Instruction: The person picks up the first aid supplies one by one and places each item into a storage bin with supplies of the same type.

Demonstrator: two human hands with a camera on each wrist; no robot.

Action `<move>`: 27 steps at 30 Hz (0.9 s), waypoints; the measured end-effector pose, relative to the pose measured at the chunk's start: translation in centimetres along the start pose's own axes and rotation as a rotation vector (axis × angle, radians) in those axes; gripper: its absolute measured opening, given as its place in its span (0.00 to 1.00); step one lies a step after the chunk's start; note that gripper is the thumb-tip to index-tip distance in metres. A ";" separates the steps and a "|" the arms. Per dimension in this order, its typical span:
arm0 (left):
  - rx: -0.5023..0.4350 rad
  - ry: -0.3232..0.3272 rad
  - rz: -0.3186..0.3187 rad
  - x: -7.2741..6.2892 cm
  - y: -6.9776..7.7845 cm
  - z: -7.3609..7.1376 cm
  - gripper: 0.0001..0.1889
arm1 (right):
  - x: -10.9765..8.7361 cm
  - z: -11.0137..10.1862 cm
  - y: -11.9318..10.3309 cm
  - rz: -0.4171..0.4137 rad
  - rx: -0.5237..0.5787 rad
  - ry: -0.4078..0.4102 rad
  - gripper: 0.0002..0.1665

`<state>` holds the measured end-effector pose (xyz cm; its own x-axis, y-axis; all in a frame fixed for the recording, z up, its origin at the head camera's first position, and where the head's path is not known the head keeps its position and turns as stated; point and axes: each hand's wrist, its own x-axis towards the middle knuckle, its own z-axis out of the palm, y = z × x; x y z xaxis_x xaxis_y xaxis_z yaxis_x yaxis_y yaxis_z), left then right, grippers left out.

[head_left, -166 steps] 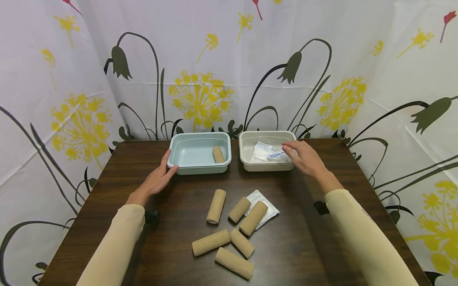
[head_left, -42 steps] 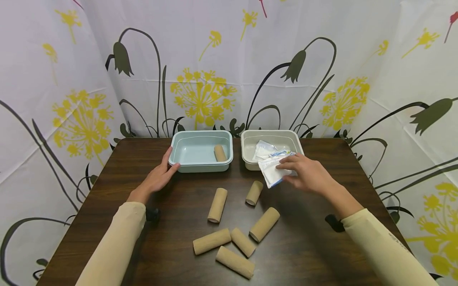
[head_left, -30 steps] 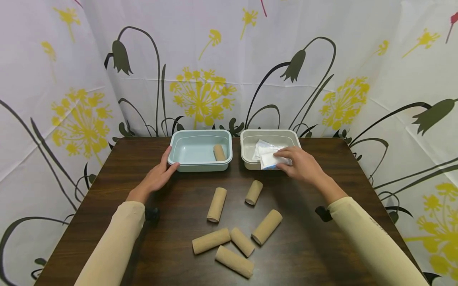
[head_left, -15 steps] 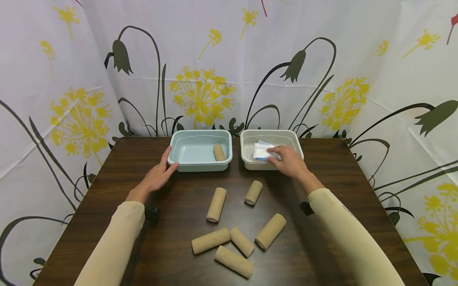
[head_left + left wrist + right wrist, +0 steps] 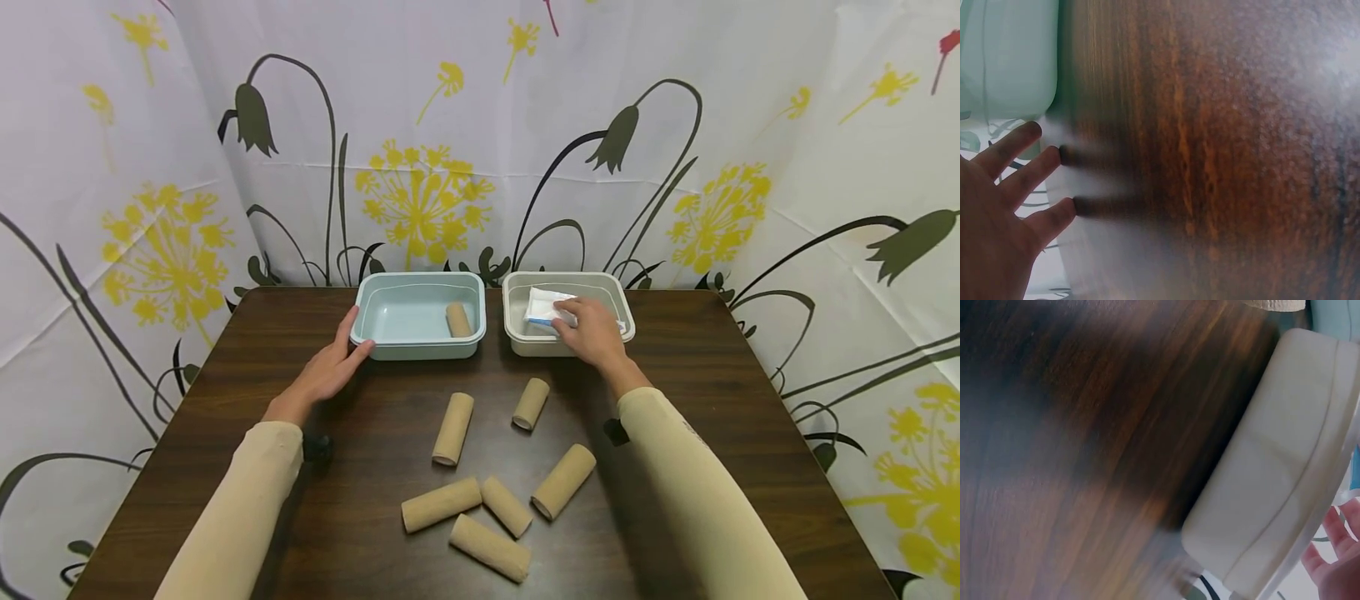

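In the head view my right hand (image 5: 591, 329) is inside the cream plastic bin (image 5: 512, 329), pinching a flat white packet (image 5: 546, 302) with a blue edge. Other white packets lie under it, mostly covered by the hand. The right wrist view shows the outside wall of the cream bin (image 5: 1266, 456) and only the fingers beyond its rim. My left hand (image 5: 327, 371) rests against the left end of the light blue bin (image 5: 420, 352), thumb at the front corner. Its fingers (image 5: 1032, 172) look spread in the left wrist view. One cardboard tube (image 5: 458, 320) lies in the blue bin.
Several cardboard tubes lie loose on the dark wooden table (image 5: 337, 517), among them a short tube (image 5: 531, 404) near the cream bin and a longer tube (image 5: 564, 482) at right. A flower-printed curtain (image 5: 420, 100) hangs behind the table's far edge.
The white packet, first on the table under a tube, has been picked up by my right hand and moved into the cream bin. Two tubes shifted. My left hand stayed at the blue bin.
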<state>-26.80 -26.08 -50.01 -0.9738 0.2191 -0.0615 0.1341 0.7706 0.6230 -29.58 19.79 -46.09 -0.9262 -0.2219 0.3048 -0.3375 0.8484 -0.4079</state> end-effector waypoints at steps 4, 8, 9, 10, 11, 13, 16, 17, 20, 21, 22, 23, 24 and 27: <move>0.001 -0.005 -0.007 0.0 -0.1 0.0 0.41 | 0.1 0.6 -0.1 0.013 -0.018 0.002 0.21; 0.000 -0.005 -0.012 0.0 0.0 0.1 0.41 | 0.1 0.9 -0.2 0.027 -0.005 0.000 0.23; -0.001 -0.005 -0.012 0.0 0.0 0.0 0.41 | 0.1 0.9 -0.2 0.025 -0.001 0.000 0.23; -0.001 -0.005 -0.012 0.0 0.0 0.0 0.41 | 0.1 1.0 -0.2 0.022 0.006 0.000 0.23; 0.000 -0.006 -0.011 0.0 0.1 0.0 0.41 | 0.1 1.0 -0.2 0.020 0.011 0.001 0.24; -0.002 -0.007 -0.012 0.1 0.2 -0.1 0.41 | 0.0 0.9 -0.1 0.018 0.019 0.004 0.24; 0.001 -0.007 -0.009 0.3 0.3 -0.1 0.41 | -0.1 0.8 0.1 0.013 0.029 0.015 0.23; 0.002 -0.006 -0.009 0.4 0.3 -0.1 0.41 | -0.1 0.7 0.2 0.012 0.031 0.021 0.22; 0.001 -0.009 -0.007 0.4 0.3 -0.1 0.41 | -0.4 0.4 0.2 0.003 0.047 0.038 0.21; -0.004 -0.007 -0.009 0.5 0.3 0.0 0.41 | -0.4 0.3 0.2 -0.004 0.053 0.043 0.20; -0.002 -0.010 -0.006 0.4 0.3 0.0 0.41 | -0.6 0.2 0.3 -0.011 0.060 0.048 0.20; -0.002 -0.010 -0.008 0.4 0.3 0.0 0.41 | -0.7 0.1 0.2 -0.023 0.070 0.054 0.20; 0.001 -0.010 -0.004 0.4 0.2 0.0 0.41 | -0.8 0.0 0.2 -0.036 0.082 0.057 0.21; 0.003 -0.006 -0.005 0.3 0.1 0.0 0.41 | -1.3 -0.6 0.2 -0.090 0.105 0.067 0.22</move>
<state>-27.09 -25.89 -49.98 -0.9732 0.2192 -0.0692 0.1301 0.7733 0.6205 -28.32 20.56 -46.10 -0.8793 -0.2594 0.3995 -0.4377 0.7708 -0.4629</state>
